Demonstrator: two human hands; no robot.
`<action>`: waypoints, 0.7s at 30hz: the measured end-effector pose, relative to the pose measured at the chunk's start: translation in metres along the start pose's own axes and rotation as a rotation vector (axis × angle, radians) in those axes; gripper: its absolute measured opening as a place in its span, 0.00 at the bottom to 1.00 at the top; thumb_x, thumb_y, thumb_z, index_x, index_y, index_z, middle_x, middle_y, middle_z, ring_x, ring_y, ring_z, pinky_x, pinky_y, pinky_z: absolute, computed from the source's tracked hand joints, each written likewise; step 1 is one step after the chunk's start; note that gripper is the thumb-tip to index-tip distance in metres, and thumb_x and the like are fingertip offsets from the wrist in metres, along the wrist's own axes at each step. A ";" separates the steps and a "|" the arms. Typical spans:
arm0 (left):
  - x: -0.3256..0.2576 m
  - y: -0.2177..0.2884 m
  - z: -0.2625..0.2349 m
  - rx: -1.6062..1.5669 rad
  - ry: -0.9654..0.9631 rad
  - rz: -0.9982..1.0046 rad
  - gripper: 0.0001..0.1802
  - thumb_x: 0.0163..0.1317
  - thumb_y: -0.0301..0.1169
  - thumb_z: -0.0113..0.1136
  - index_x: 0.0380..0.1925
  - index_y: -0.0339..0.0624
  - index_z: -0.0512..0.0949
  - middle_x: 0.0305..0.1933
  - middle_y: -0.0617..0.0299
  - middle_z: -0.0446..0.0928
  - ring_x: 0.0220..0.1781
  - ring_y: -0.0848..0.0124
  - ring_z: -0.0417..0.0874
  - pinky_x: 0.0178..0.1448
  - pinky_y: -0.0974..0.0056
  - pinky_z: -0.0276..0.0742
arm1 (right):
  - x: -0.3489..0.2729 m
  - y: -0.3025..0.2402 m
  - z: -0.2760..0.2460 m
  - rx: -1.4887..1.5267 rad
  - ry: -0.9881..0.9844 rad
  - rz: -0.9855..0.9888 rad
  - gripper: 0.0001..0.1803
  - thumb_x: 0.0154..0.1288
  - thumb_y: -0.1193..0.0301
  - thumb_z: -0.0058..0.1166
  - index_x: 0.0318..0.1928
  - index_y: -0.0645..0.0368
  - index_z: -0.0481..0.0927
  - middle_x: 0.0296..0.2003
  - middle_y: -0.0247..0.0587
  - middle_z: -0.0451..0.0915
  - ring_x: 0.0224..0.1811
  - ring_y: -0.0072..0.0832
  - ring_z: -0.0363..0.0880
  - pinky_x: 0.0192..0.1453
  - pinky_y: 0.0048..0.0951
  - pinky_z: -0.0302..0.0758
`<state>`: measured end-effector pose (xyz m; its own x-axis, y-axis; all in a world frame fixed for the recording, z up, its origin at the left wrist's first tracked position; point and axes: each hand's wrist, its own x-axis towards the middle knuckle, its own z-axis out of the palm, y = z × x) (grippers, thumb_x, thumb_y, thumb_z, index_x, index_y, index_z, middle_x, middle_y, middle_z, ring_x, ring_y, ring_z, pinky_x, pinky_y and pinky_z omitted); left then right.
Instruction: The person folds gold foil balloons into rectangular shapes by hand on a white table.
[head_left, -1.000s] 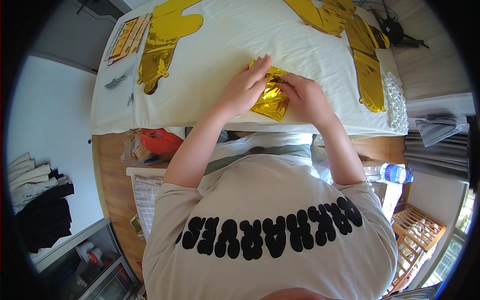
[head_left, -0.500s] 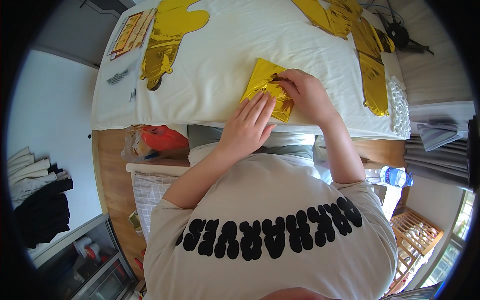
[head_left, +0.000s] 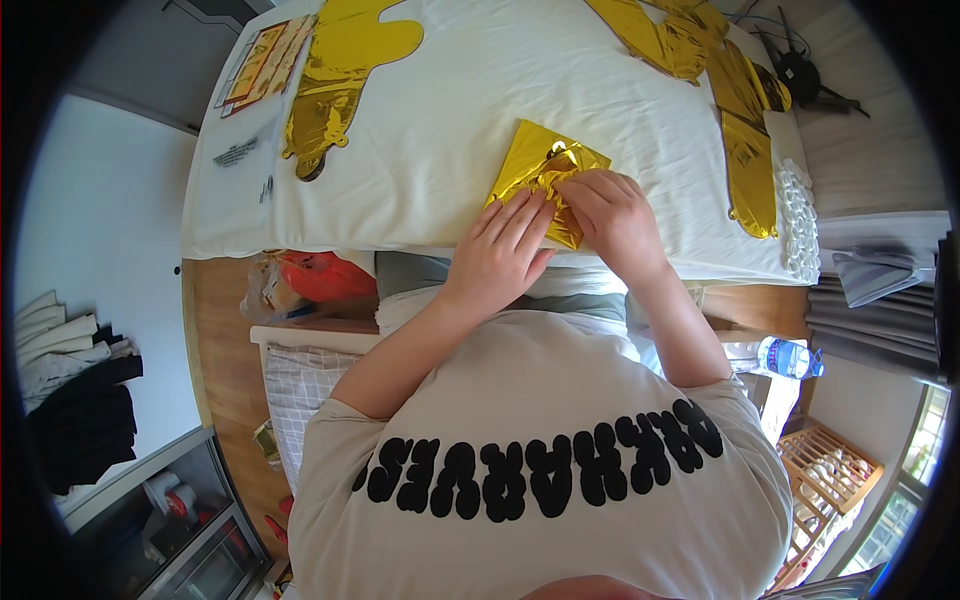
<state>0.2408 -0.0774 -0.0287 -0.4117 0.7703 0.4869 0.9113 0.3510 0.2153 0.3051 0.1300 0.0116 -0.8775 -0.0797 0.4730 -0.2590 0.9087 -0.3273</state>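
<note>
A folded gold foil balloon [head_left: 537, 150] lies near the table's front edge, its shiny surface creased in the middle. My left hand [head_left: 498, 250] rests palm down on its near left part, fingers stretched out flat. On the right side of the foil, my right hand [head_left: 615, 215] has its fingers curled and pressed together on a crumpled fold. The exact grip under those fingertips is partly hidden. Left of centre lies a flat gold foil balloon [head_left: 335, 85]. More gold foil pieces [head_left: 745, 130] stretch along the table's right side.
A white cloth covers the table [head_left: 440, 150]. At its left lie packaged printed sheets [head_left: 262, 68]; clear bubbly plastic [head_left: 798, 220] lines the right edge. A black stand [head_left: 798, 70] is beyond the right corner. A red bag [head_left: 322, 275] sits below the table, a water bottle [head_left: 785, 357] at right.
My right hand has shifted slightly down and to the right, uncovering the foil's upper right corner. My left hand stays nearly in place on the foil.
</note>
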 end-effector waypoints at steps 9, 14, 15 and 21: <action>0.012 0.033 -0.023 -0.044 -0.063 -0.108 0.28 0.70 0.39 0.65 0.66 0.38 0.77 0.69 0.48 0.77 0.71 0.54 0.79 0.72 0.49 0.75 | -0.013 0.011 -0.016 0.104 -0.088 -0.052 0.15 0.68 0.75 0.64 0.53 0.65 0.85 0.54 0.49 0.87 0.57 0.47 0.84 0.64 0.45 0.80; 0.067 0.005 -0.028 -0.045 -0.129 -0.103 0.27 0.73 0.34 0.59 0.70 0.40 0.74 0.75 0.49 0.72 0.75 0.55 0.74 0.76 0.45 0.70 | 0.007 0.015 -0.033 0.311 -0.231 0.000 0.12 0.65 0.78 0.61 0.48 0.65 0.87 0.52 0.49 0.87 0.53 0.48 0.84 0.57 0.42 0.82; 0.074 -0.010 -0.020 0.009 -0.149 0.063 0.27 0.73 0.36 0.58 0.70 0.40 0.74 0.78 0.51 0.69 0.79 0.57 0.68 0.80 0.44 0.65 | 0.008 0.012 -0.033 0.275 -0.272 0.020 0.11 0.64 0.79 0.62 0.47 0.64 0.87 0.51 0.48 0.87 0.52 0.47 0.84 0.57 0.41 0.82; 0.082 -0.047 0.013 -0.049 -0.320 0.292 0.33 0.73 0.37 0.51 0.77 0.43 0.65 0.84 0.59 0.62 0.87 0.59 0.56 0.87 0.42 0.52 | -0.011 0.013 -0.015 0.288 -0.060 0.037 0.12 0.62 0.80 0.66 0.46 0.63 0.87 0.51 0.44 0.87 0.52 0.46 0.85 0.57 0.40 0.82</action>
<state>0.1638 -0.0236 -0.0095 -0.1104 0.9625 0.2479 0.9857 0.0740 0.1516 0.3172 0.1485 0.0147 -0.9084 -0.0807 0.4103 -0.3231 0.7585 -0.5660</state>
